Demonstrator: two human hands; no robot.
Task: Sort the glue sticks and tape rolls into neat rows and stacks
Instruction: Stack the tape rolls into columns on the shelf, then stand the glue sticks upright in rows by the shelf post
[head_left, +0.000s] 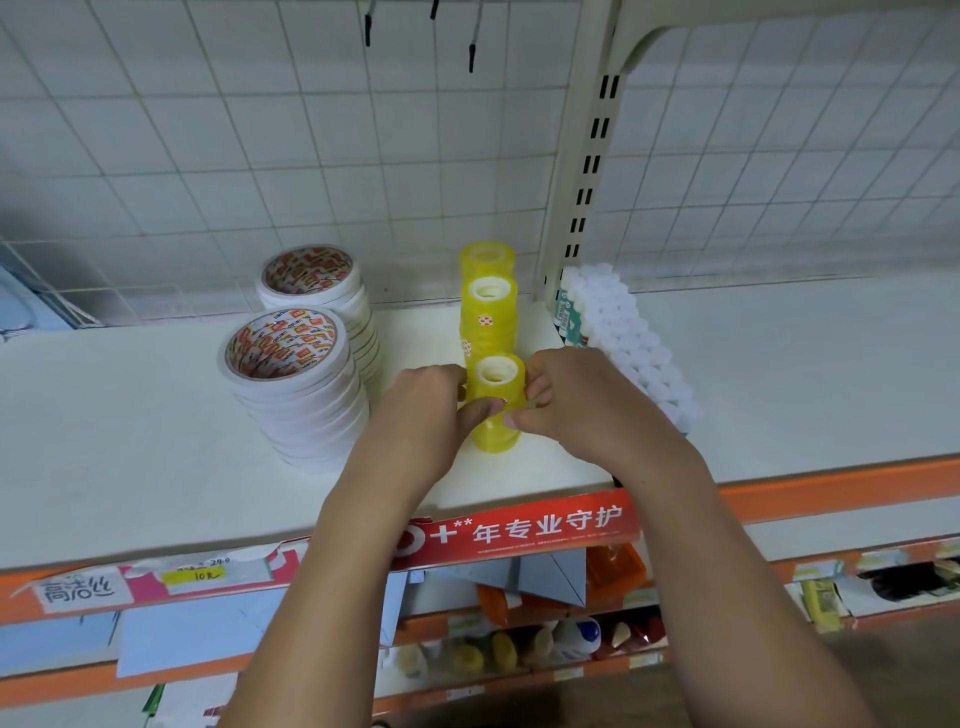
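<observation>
Pinching the near stack of yellow tape rolls (496, 439) from both sides, the left grip (421, 410) and the right grip (576, 400) are each curled onto it. Both thumbs lie on its near face, partway down. The fingers wrap its left and right flanks just below the open top roll.

That stack stands upright on the white shelf (130, 441), a little back from the shelf's near edge. Farther back sits a second yellow stack (488, 317), and beyond that a third yellow stack (487, 257) close to the wire grid (260, 130). The three form one line from near to far.

Left of this line stand two stacks of white tape rolls, a near one (296, 395) and a far one (332, 296), with red and orange print inside their cores. Right of the line, a block of glue sticks (623, 338) stands upright in tight rows. Their white caps face up and green-and-white labels show along the block's left side. The block runs from the slotted post (587, 171) toward the near right.

A red strip (519, 530) with white characters covers part of the shelf's orange front edge. Mixed goods, too blurred to name, lie on the lower shelf (519, 649).
</observation>
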